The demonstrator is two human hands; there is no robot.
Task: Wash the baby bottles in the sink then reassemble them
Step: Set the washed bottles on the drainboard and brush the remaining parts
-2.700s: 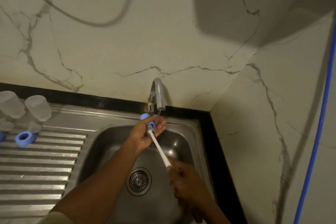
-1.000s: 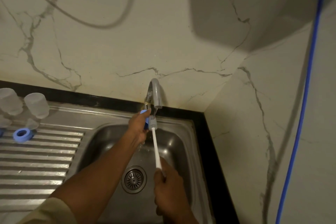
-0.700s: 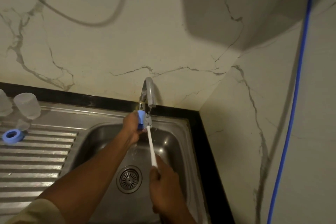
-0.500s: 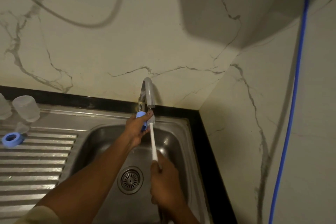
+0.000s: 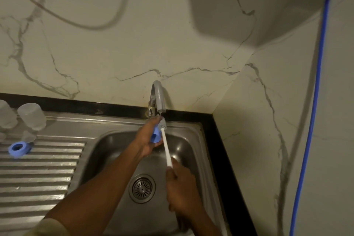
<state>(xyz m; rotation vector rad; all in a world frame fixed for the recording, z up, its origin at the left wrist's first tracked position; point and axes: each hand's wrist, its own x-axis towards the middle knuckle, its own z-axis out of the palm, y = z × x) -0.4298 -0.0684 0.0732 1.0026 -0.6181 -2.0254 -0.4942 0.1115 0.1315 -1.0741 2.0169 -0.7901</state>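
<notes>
My left hand (image 5: pixel 146 138) grips a blue bottle ring (image 5: pixel 155 136) just under the grey tap (image 5: pixel 159 97) over the steel sink (image 5: pixel 118 145). My right hand (image 5: pixel 180 188) holds the white handle of a bottle brush (image 5: pixel 166 147); its bristle head lies against the top of the ring, right below the spout. On the draining board to the left stand two clear bottle parts upside down (image 5: pixel 31 116), with a second blue ring (image 5: pixel 17 147) lying in front of them.
The ribbed steel draining board (image 5: pixel 38 174) fills the left. The sink drain (image 5: pixel 142 188) lies between my forearms. A black counter edge (image 5: pixel 216 140) borders the sink at right. A blue hose (image 5: pixel 314 101) hangs down the right wall, and a grey cable loops across the marble backsplash.
The brush head has stayed at the blue ring under the tap while my right hand shifted along the handle and tilted it. The view has moved slightly left and back.
</notes>
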